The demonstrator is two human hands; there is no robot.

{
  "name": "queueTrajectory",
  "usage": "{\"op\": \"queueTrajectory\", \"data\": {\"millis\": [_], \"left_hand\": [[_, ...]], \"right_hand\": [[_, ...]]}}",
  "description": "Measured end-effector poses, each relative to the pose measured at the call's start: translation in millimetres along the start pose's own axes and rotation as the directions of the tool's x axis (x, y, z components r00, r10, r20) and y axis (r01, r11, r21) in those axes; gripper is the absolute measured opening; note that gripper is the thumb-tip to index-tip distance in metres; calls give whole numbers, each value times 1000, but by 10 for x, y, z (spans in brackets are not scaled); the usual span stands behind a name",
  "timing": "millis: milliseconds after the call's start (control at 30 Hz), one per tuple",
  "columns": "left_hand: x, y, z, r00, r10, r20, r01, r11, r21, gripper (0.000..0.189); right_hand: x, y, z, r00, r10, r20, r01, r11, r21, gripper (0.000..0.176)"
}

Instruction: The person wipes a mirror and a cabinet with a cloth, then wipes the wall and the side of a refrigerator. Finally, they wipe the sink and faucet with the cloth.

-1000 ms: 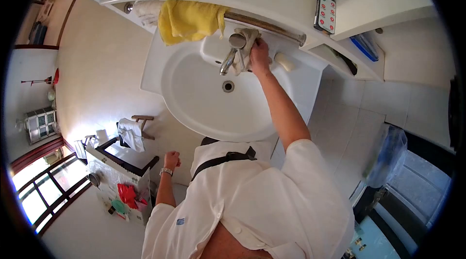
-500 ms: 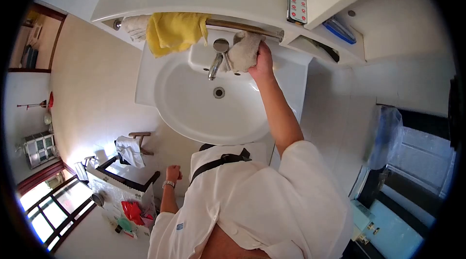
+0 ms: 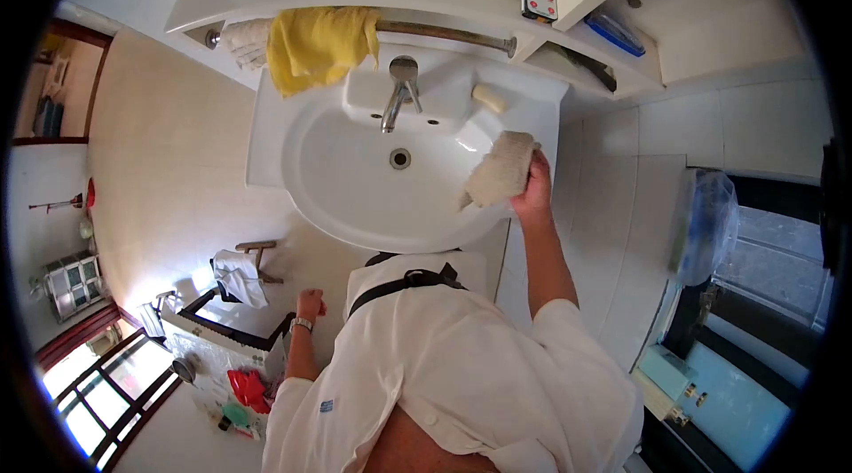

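Note:
A greyish-beige cloth point(image 3: 502, 169) is gripped in my right hand point(image 3: 534, 185) above the right edge of the white washbasin point(image 3: 355, 198). The cloth hangs over the basin's rim, and part of the basin is hidden beneath it. My left hand point(image 3: 310, 303) is low at the left beside my body, away from the basin, with its fingers curled in and nothing visible in them. Behind the basin bowl stands a chrome faucet point(image 3: 403, 82). A cream-coloured bar point(image 3: 489, 98) lies on the basin's back right ledge.
A yellow cloth point(image 3: 321, 47) and a whitish cloth point(image 3: 246, 42) hang on a metal rail point(image 3: 444, 33) under the shelf. A blue item point(image 3: 614, 35) sits in the right cubby. A wooden stool point(image 3: 257, 260) with white fabric stands at the left.
My right hand has carried the greyish cloth from beside the faucet, near the rail, to the basin's front right. The cream bar has come into view. My left hand has hardly moved.

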State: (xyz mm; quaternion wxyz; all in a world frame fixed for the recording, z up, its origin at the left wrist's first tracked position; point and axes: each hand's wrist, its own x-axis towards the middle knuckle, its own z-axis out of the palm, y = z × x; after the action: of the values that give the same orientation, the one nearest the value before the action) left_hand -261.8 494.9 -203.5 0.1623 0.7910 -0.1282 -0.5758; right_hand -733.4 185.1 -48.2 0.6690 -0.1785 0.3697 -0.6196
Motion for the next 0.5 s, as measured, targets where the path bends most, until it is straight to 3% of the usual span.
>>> {"op": "queueTrajectory", "data": {"millis": [200,300,367,500], "left_hand": [[5,62,53,1000,-19,12,19,1000,-18,21],[0,97,67,1000,7,26,-7,1000,4,22],[-47,140,101,1000,18,23,-19,1000,5,23],[-265,193,125,999,16,-39,-18,999,-49,23]], "right_hand": [[-51,-79,-93,997,-17,-80,-3,970,-245,22],[143,315,-329,982,-75,-173,-46,794,-606,12],[377,743,-595,987,-128,-96,22,705,-709,8],[788,1409,-594,997,73,16,-45,756,-653,16]]}}
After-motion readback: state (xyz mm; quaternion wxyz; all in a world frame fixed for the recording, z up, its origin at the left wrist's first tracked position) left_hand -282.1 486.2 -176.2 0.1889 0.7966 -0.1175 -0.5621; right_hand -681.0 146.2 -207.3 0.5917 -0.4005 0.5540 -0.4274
